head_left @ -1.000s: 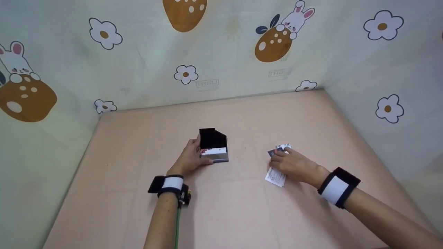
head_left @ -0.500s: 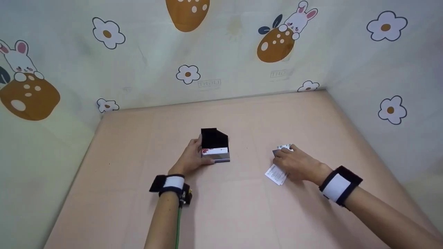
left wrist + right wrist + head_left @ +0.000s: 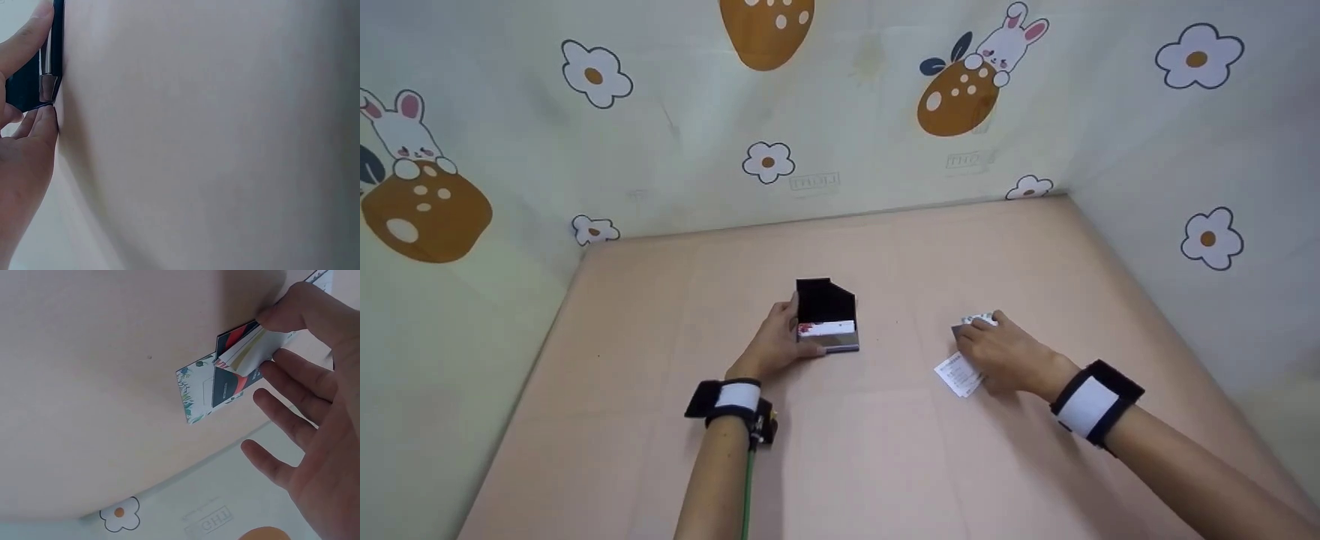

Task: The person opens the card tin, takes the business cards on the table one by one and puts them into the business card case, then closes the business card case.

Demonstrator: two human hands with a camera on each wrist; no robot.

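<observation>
My left hand (image 3: 769, 337) grips an open card case (image 3: 825, 300) by its left side, thumb along the front. The case has a black lid tilted up, a shiny metal front, and a white card (image 3: 834, 328) with a red print showing inside. In the left wrist view the case (image 3: 49, 53) is seen edge-on at upper left. To the right, my right hand (image 3: 1009, 352) pinches light cards (image 3: 260, 351) between thumb and index finger, other fingers spread. Under them lie a dark card with a red stripe (image 3: 228, 387) and a white floral card (image 3: 196, 391). Small text covers a white card (image 3: 958, 373).
Pale pink cloth (image 3: 855, 450) covers the table. A patterned curtain (image 3: 870, 105) with rabbits and flowers stands behind it and at both sides. Straps (image 3: 1087, 409) circle both wrists, and a green cable (image 3: 748, 480) runs along the left forearm.
My right hand has shifted slightly up and right over the cards, covering most of the dark card in the head view. The left hand keeps its hold on the card case.
</observation>
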